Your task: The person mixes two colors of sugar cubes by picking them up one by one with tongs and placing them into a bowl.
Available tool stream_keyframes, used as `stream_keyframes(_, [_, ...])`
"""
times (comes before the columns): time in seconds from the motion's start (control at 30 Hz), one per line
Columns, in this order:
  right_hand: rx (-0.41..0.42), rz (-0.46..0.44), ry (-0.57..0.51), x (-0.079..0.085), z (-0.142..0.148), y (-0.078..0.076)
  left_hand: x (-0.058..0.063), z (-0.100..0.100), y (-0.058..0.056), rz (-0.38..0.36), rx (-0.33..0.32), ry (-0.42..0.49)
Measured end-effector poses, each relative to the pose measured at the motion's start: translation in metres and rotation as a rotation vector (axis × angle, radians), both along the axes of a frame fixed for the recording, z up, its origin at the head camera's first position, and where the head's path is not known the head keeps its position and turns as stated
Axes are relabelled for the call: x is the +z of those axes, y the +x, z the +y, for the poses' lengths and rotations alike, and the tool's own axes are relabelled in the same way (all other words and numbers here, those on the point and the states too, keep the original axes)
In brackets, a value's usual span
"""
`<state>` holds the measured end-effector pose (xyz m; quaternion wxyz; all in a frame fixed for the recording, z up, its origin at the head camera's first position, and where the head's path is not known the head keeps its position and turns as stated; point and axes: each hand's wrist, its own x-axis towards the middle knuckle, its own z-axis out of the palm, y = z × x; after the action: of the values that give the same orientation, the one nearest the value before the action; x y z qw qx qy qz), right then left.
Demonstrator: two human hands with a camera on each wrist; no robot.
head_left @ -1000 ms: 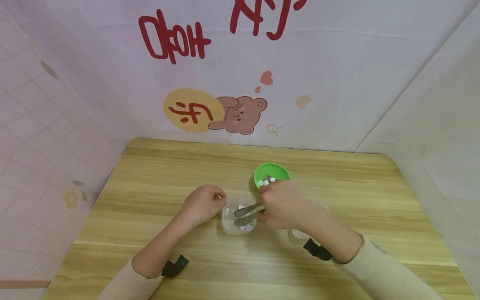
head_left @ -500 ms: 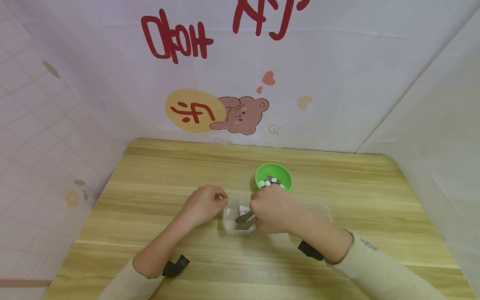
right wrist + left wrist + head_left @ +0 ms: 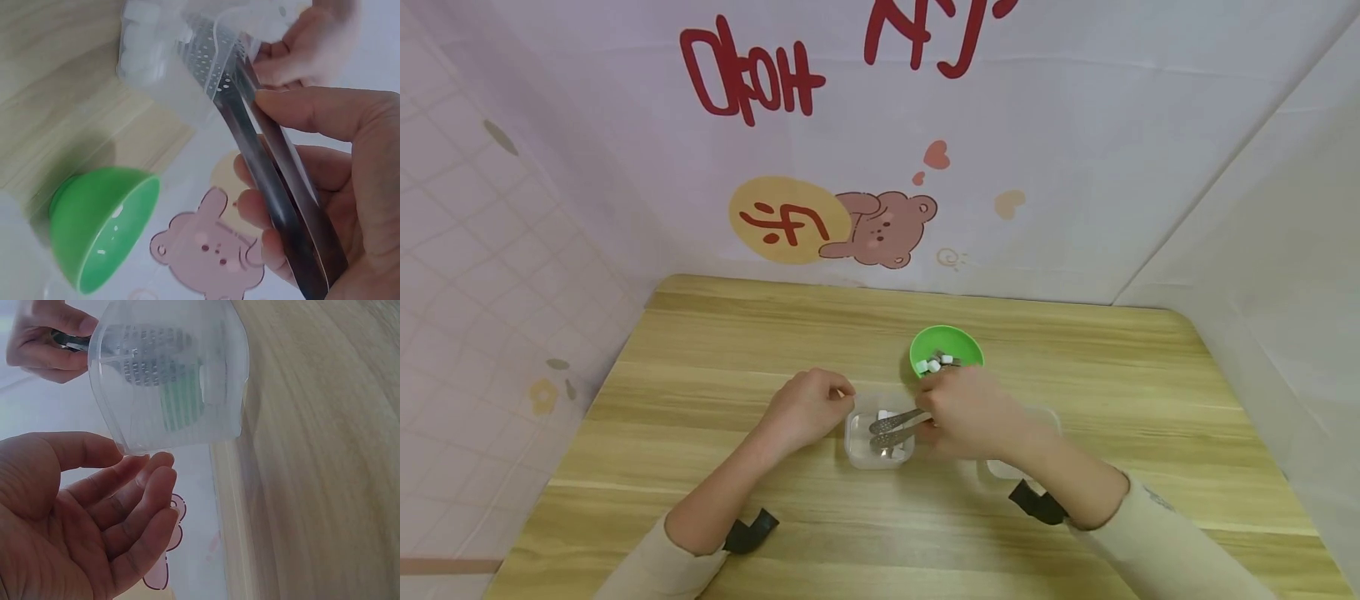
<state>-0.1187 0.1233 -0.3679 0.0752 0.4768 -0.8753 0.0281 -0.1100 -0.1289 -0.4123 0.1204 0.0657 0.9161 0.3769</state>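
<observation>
My right hand (image 3: 962,412) grips perforated metal tongs (image 3: 250,156), with thumb and fingers round the two arms. The tongs' heads (image 3: 887,432) overlap a clear plastic container (image 3: 856,458) in the head view, a narrow gap between them. White cubes (image 3: 140,37) lie inside this container. At its left rear corner my left hand (image 3: 808,408) pinches the rim between thumb and fingertips, the other fingers loosely curled. Behind the right hand stands a green bowl (image 3: 946,337) holding several white cubes (image 3: 933,365) and some brownish pieces, partly hidden by the hand.
A second clear container (image 3: 1003,470) sits under the right forearm, mostly covered by it. The wooden table (image 3: 737,333) meets a printed white cloth wall (image 3: 1052,125) at the back, with further cloth at both sides.
The right hand came nearer and left, lowering the tongs' heads into the container, then moved back up and right, heads raised again. The left hand has kept its place at the rim.
</observation>
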Motion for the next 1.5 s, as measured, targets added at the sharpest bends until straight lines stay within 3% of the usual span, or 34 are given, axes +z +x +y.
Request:
stream_keyframes(0.33, [-0.03, -0.037, -0.261, 0.006, 0.033, -0.005, 0.001, 0.0, -0.001, -0.012, 0.005, 0.0])
stream_keyframes(0.53, [-0.049, 0.019, -0.467, 0.011, 0.055, -0.012, 0.001, 0.001, 0.0, -0.017, 0.011, 0.015])
stream_keyframes(0.67, [-0.094, 0.084, -0.536, 0.01, 0.072, -0.017, 0.001, 0.001, 0.0, -0.016, 0.009, 0.022])
stream_keyframes(0.83, [-0.203, 0.15, -0.531, 0.004, 0.092, -0.023, 0.001, 0.001, 0.0, -0.013, 0.013, 0.015])
stream_keyframes(1.1, [-0.365, 0.141, -0.451, -0.012, 0.114, -0.03, 0.0, 0.001, 0.0, -0.02, 0.009, 0.005])
stream_keyframes(1.5, [-0.473, 0.089, -0.421, -0.019, 0.125, -0.031, 0.0, 0.001, 0.0, -0.021, 0.009, 0.01])
